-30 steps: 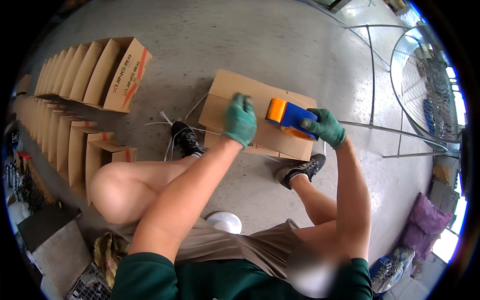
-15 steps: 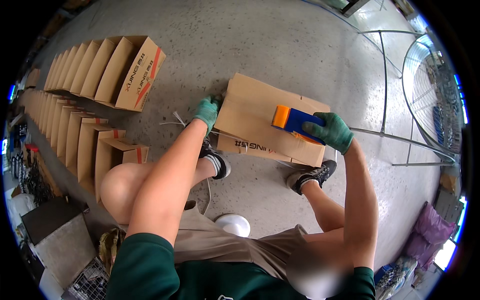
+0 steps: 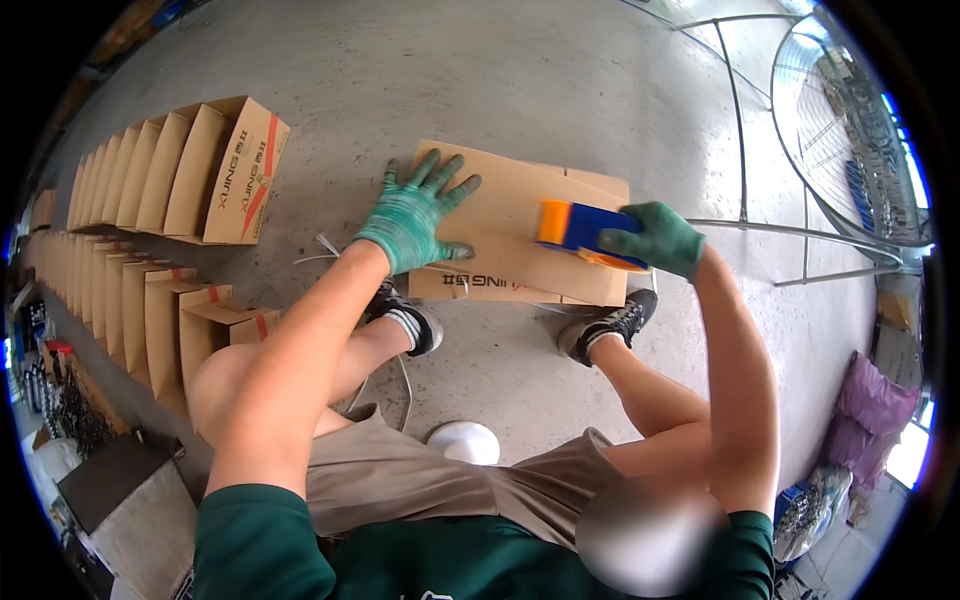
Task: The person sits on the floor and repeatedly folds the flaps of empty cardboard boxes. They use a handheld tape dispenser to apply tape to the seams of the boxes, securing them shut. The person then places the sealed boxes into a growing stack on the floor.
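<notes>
A brown cardboard box (image 3: 500,210) sits on the floor between my feet, its top flaps folded down. My left hand (image 3: 412,215), in a green glove, lies over the box's left end with the fingers spread. In my gloved right hand (image 3: 655,240) is a blue tape dispenser (image 3: 590,226) with an orange front end. My fingers wrap round the dispenser's right end, and it is over the right half of the box top. Whether it touches the cardboard I cannot tell.
Two rows of open cardboard boxes (image 3: 232,170) stand at the left. A large caged fan (image 3: 850,140) on a metal stand is at the right. White string (image 3: 405,390) lies on the floor near my left shoe. A purple bag (image 3: 875,400) lies at the far right.
My left hand has moved from the box's left edge up onto its top, and its fingers have spread. My right hand still holds the tape dispenser. The whole view has shifted a little.
</notes>
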`<move>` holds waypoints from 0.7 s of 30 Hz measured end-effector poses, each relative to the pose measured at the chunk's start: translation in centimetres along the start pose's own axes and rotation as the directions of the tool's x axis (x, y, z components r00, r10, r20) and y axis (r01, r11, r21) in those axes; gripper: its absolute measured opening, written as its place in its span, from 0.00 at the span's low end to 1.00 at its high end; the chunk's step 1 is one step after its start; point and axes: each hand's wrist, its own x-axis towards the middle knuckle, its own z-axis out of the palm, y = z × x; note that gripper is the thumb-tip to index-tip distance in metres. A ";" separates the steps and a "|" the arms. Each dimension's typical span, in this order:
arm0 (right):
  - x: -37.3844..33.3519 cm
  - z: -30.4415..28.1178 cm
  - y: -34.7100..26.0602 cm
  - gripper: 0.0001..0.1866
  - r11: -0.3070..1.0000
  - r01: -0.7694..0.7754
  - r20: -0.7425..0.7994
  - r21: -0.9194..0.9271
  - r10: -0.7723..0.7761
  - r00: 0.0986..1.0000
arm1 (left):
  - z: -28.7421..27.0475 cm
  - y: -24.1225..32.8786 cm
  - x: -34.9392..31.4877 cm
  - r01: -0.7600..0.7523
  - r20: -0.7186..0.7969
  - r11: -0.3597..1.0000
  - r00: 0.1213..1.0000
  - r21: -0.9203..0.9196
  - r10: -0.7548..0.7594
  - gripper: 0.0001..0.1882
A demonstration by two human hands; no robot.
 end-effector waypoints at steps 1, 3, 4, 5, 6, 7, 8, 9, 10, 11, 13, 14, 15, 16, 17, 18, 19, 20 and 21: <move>-1.7 -1.0 1.6 0.27 0.999 -0.023 -0.003 -0.024 0.023 1.000 | 0.0 0.1 0.1 -0.007 0.000 1.000 1.000 0.007 0.007 0.53; -4.9 -3.0 6.2 0.26 0.993 -0.080 -0.027 -0.087 0.078 0.997 | 0.0 0.3 0.2 -0.013 0.003 1.000 1.000 0.019 0.013 0.51; -6.2 -3.7 8.8 0.25 0.986 -0.117 -0.049 -0.121 0.111 0.993 | -0.1 0.5 0.2 -0.010 0.013 1.000 1.000 0.028 0.009 0.50; -7.4 -4.3 10.8 0.25 0.978 -0.162 -0.062 -0.133 0.155 0.986 | -0.3 0.6 0.2 -0.010 0.025 0.999 1.000 0.037 0.009 0.49; -8.6 -4.7 12.1 0.24 0.968 -0.205 -0.081 -0.142 0.195 0.977 | -0.5 0.7 0.3 -0.011 0.033 0.999 0.999 0.051 0.010 0.48; -9.3 -4.8 13.3 0.23 0.957 -0.247 -0.099 -0.150 0.234 0.967 | -0.3 0.6 0.3 -0.019 0.030 0.999 0.999 0.048 0.018 0.45; -9.2 -4.5 14.4 0.23 0.954 -0.253 -0.115 -0.161 0.236 0.965 | -0.3 0.8 0.2 -0.020 0.046 0.998 0.999 0.062 0.018 0.45; -9.0 -4.1 15.3 0.22 0.950 -0.262 -0.137 -0.167 0.241 0.961 | -0.6 1.1 0.3 -0.029 0.058 0.996 0.998 0.080 0.024 0.44; -8.5 -3.8 15.3 0.22 0.949 -0.264 -0.157 -0.174 0.238 0.959 | -0.8 1.1 0.3 -0.030 0.071 0.994 0.997 0.101 0.023 0.44; -7.5 -3.3 14.9 0.22 0.936 -0.299 -0.126 -0.188 0.279 0.952 | -0.8 1.1 0.3 -0.036 0.071 0.995 0.997 0.093 0.030 0.41; -6.1 -1.8 14.8 0.25 0.945 -0.243 -0.150 -0.219 0.213 0.965 | -1.1 1.4 0.4 -0.044 0.089 0.993 0.995 0.109 0.034 0.39; -5.5 -1.0 14.9 0.27 0.948 -0.215 -0.161 -0.235 0.180 0.970 | -1.2 1.6 0.5 -0.049 0.097 0.992 0.995 0.118 0.037 0.38; -5.0 -0.2 14.9 0.31 0.963 -0.199 -0.157 -0.182 0.171 0.973 | -1.1 1.6 0.5 -0.054 0.096 0.992 0.994 0.118 0.043 0.37; -4.6 0.7 14.8 0.36 0.974 -0.186 -0.155 -0.128 0.165 0.974 | -1.0 1.6 0.7 -0.063 0.095 0.991 0.994 0.116 0.052 0.36; -4.0 1.9 14.8 0.39 0.957 -0.163 -0.182 -0.240 0.121 0.976 | -0.9 1.7 0.9 -0.073 0.092 0.991 0.994 0.115 0.063 0.35; -3.5 2.8 13.8 0.37 0.920 -0.215 -0.184 -0.329 0.161 0.970 | -0.7 1.5 1.0 -0.088 0.073 0.990 0.994 0.112 0.080 0.34; -3.3 3.6 11.9 0.31 0.917 -0.182 -0.180 -0.354 0.124 0.976 | -0.3 1.1 0.9 -0.098 0.057 0.989 0.994 0.110 0.092 0.33; -3.2 4.4 10.2 0.26 0.914 -0.147 -0.174 -0.378 0.086 0.981 | -0.1 0.8 0.7 -0.107 0.045 0.988 0.994 0.109 0.103 0.33; -2.7 5.9 9.5 0.21 0.927 -0.072 -0.231 -0.369 -0.016 0.973 | 0.0 1.0 0.7 -0.109 0.044 0.987 0.994 0.115 0.104 0.32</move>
